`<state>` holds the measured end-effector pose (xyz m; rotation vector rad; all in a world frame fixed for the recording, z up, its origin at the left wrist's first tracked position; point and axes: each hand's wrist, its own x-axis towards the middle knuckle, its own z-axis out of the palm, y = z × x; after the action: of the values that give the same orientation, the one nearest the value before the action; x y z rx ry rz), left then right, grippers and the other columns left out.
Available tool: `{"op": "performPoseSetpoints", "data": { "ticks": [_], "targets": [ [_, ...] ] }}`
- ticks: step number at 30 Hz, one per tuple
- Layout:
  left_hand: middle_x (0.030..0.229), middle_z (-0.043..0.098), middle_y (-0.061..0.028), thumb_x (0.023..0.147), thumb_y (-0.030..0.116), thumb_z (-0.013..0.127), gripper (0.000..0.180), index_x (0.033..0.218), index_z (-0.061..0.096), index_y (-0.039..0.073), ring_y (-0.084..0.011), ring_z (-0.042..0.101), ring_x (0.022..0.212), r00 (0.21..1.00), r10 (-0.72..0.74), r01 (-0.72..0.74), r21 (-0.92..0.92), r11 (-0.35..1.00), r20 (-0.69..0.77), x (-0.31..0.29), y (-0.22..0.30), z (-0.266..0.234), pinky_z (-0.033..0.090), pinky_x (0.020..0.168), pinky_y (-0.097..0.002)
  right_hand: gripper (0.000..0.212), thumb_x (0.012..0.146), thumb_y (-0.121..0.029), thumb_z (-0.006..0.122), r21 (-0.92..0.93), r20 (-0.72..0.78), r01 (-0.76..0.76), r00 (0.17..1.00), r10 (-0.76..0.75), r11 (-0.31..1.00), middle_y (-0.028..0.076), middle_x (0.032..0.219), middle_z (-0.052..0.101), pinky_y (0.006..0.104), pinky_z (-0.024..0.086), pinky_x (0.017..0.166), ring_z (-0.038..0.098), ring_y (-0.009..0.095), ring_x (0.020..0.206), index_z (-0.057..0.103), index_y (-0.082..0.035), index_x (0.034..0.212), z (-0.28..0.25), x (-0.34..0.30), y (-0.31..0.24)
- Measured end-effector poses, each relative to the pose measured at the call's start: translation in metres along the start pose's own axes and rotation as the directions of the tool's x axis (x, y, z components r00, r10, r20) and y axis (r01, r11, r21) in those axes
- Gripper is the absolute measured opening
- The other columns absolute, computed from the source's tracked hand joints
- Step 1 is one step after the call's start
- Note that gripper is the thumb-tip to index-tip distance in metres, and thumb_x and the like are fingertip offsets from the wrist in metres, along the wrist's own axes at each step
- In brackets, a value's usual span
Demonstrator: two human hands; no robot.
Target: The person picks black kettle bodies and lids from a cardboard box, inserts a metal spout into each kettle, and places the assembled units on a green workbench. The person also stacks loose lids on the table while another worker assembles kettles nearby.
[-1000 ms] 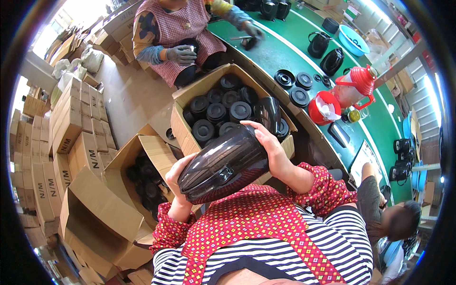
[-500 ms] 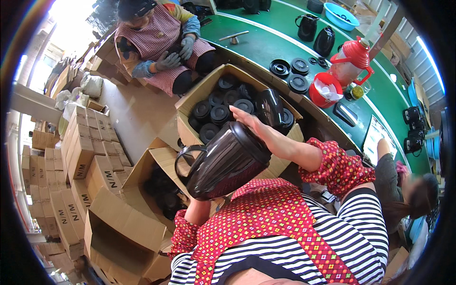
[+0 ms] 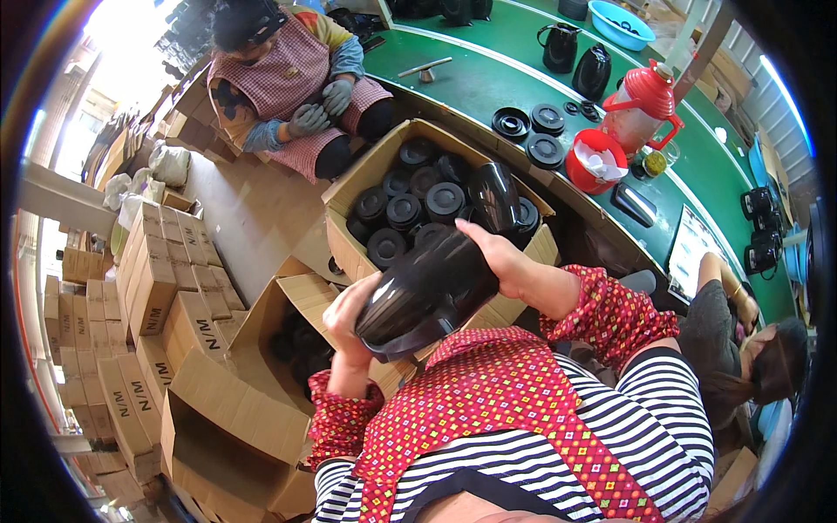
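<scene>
A glossy black jug lies tilted on its side between my two hands, in front of my chest. My left hand is closed round its left end, with the fingers partly behind it. At the far right end, my right hand grips the jug, thumb and palm against its side. Part of the jug's underside is turned from view, and its handle does not show clearly. Just beyond stands an open cardboard box holding several round black lids and another glossy black jug.
Below left, an open carton stands near another with black parts. Stacked brown cartons fill the left. A green worktable bears jugs, lids, a red thermos flask and a red bucket. Co-workers sit far left and right.
The jug has been turned over in my hands; its handle no longer sticks out at the left. My left hand has come up from beneath to its left end. My right hand has moved slightly lower.
</scene>
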<state>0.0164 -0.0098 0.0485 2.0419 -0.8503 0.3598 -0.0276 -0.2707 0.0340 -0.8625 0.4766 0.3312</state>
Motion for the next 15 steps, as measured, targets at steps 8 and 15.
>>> {"op": "performPoseSetpoints", "data": {
  "ticks": [8,15],
  "targets": [
    [0.144,0.058,-0.0251,0.109,0.036,0.05,0.054,0.146,0.05,-0.004,-0.0353,0.064,0.124,0.708,-0.391,0.548,-0.807,-0.222,0.588,-0.04,-0.063,0.027,0.055,0.107,-0.0474,0.084,0.104,-0.061,0.043,-0.48,0.641,0.854,0.497,-0.584,0.2,0.024,0.163,0.03,0.0454,0.024,0.122,0.032,0.037,0.15,0.026,-0.002,0.162,0.005,-0.036,-0.012],
    [0.124,0.071,-0.0175,0.104,0.019,0.052,0.04,0.132,0.062,-0.007,-0.0297,0.073,0.105,0.669,-0.525,0.458,-0.848,-0.268,0.527,-0.038,-0.037,0.007,0.059,0.095,-0.0382,0.058,0.106,-0.043,0.044,-0.385,0.382,0.814,0.569,-0.728,0.434,0.018,0.15,0.044,0.0403,0.031,0.118,0.044,0.029,0.14,0.048,-0.004,0.15,0.003,-0.035,0.015]
  ]
}}
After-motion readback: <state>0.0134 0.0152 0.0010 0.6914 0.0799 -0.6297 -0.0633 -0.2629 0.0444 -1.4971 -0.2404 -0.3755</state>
